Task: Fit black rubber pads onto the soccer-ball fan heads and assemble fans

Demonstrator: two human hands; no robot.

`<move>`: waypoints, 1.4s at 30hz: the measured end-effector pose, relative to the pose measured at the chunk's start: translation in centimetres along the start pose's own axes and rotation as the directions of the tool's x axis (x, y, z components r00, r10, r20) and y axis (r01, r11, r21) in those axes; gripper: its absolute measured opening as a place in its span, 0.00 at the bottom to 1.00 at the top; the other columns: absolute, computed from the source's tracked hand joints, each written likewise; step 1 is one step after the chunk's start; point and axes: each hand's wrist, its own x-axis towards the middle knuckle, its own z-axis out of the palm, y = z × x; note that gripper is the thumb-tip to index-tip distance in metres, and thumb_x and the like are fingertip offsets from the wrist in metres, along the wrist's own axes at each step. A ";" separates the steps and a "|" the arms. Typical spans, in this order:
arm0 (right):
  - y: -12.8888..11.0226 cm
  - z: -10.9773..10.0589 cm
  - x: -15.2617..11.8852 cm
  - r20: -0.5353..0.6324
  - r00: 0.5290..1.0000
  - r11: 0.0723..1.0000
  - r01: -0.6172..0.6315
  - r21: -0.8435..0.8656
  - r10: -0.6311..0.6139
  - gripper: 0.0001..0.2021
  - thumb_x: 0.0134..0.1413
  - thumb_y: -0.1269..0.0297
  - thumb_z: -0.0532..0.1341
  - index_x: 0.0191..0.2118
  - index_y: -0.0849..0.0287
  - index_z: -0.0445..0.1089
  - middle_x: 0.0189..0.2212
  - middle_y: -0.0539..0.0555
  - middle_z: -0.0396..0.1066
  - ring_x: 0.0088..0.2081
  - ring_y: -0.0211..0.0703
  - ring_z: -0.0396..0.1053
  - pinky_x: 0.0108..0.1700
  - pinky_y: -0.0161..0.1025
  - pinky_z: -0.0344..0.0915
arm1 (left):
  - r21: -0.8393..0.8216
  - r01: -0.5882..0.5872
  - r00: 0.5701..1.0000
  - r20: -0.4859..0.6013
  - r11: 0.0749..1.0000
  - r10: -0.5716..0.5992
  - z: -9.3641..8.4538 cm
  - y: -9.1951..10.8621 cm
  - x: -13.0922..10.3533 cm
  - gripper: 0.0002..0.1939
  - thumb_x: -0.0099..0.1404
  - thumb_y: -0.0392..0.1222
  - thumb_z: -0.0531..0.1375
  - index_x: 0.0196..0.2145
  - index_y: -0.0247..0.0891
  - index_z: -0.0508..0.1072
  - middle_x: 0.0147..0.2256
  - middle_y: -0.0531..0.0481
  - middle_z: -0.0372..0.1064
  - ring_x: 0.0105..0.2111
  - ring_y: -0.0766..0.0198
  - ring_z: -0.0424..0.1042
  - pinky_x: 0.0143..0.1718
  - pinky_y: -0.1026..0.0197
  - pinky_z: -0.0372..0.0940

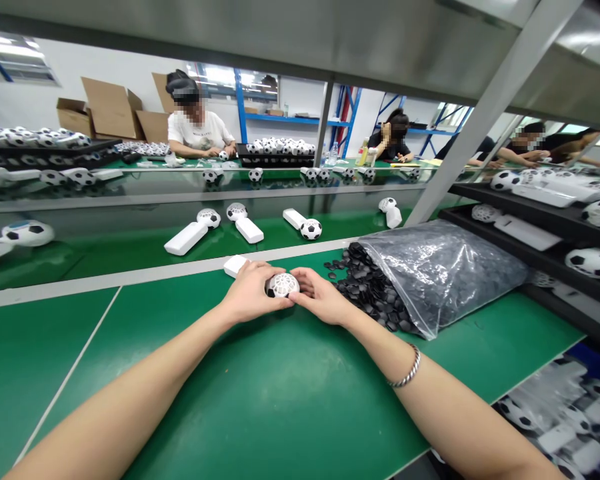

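My left hand (253,293) is wrapped around the round head of a white handheld fan (283,285) with a soccer-ball pattern and an open grille facing up. Its white handle (235,265) sticks out behind my left fingers. On the ball's right side, my right hand (323,295) is curled, its thumb and fingertips at the edge of the ball. Whether a small piece sits between those right fingers is hidden. Just right of that hand, small black pieces (380,293) spill from a clear plastic bag (455,267) onto the green table (280,393).
Several similar fans lie on the green conveyor (105,250) beyond the table's pale edge strip. Stacked black trays (520,250) hold more fans at right. A slanted metal post (480,127) rises behind the bag. Across the line, a person in a white shirt (200,130) works beside filled trays.
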 end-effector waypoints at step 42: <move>-3.2 -2.5 -0.5 -0.076 0.991 0.959 0.089 -0.270 -0.114 0.05 0.51 0.69 0.57 0.35 0.59 0.69 0.31 0.50 0.70 0.33 0.36 0.66 0.37 0.34 0.62 | -0.380 -0.029 0.960 0.247 0.925 0.132 0.2 0.0 -0.4 0.32 0.49 0.34 0.57 0.53 0.41 0.59 0.60 0.44 0.46 0.60 0.54 0.44 0.59 0.51 0.43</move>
